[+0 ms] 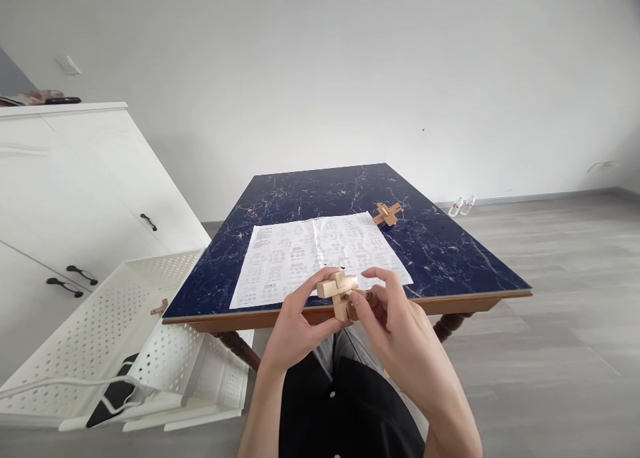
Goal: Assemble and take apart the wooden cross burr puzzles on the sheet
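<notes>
Wooden interlocking blocks [336,287], left hand [296,326] gripping their left side, right hand [395,319] pinching their right

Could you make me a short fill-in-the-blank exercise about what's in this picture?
1. The interlocking puzzle held between the left hand and right hand is made of ____.
2. A printed sheet lies on a table whose top is dark ____.
3. A second puzzle sits by the sheet's far ____ corner.
4. The clear bottles near the wall number ____.

Missing words: wood; blue; right; two.
</notes>
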A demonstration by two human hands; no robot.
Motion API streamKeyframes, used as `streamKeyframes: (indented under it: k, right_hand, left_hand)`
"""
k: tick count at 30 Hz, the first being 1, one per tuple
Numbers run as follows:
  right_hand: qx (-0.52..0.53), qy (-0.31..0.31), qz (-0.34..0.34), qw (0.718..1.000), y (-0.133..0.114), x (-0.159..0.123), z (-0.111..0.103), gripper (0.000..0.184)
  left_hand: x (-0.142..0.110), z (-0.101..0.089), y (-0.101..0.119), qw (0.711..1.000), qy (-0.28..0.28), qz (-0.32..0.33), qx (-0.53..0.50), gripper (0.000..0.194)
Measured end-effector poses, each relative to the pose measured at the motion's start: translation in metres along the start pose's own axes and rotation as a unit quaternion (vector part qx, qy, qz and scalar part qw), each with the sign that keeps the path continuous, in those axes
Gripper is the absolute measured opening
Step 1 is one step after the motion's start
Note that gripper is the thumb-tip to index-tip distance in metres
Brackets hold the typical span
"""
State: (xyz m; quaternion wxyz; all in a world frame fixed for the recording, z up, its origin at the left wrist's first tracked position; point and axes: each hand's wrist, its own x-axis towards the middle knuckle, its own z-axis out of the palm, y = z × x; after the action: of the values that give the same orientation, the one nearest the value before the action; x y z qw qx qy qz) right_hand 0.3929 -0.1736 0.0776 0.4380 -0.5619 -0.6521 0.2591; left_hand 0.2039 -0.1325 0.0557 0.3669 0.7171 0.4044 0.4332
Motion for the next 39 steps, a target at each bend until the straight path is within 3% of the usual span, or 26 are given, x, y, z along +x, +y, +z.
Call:
streamKeyframes:
  k: [15, 20, 25, 28, 34, 39]
  right_hand:
    - [-0.004, -0.028, -0.120, 0.992, -0.007, -0.001, -0.004, 0.011]
    - [0.030, -0.043, -0.113, 0.992, -0.007, -0.001, -0.003, 0.011]
    - [0.118, -0.011, -0.106, 0.987, 0.003, 0.002, -0.001, 0.020]
    - [0.117, 0.018, -0.084, 0.989, 0.008, 0.005, -0.001, 0.024]
    - [0.071, -0.060, -0.089, 0.992, 0.005, 0.013, 0.002, 0.014]
    - [0.089, -0.077, -0.121, 0.986, 0.001, 0.013, 0.012, 0.029]
  left_hand:
    - [-0.007, -0.012, 0.010, 0.998, -0.047, 0.011, 0.040, 0.064]
    - [-0.007, -0.014, 0.012, 0.999, -0.040, 0.022, 0.029, 0.063]
    - [-0.009, -0.012, -0.003, 0.998, -0.021, -0.008, -0.056, 0.073]
    - [-0.010, -0.011, -0.018, 0.989, -0.017, -0.016, -0.149, 0.080]
    - [-0.007, -0.010, -0.032, 0.969, -0.029, 0.011, -0.245, 0.079]
    - [-0.003, -0.009, -0.026, 0.970, -0.017, 0.032, -0.241, 0.075]
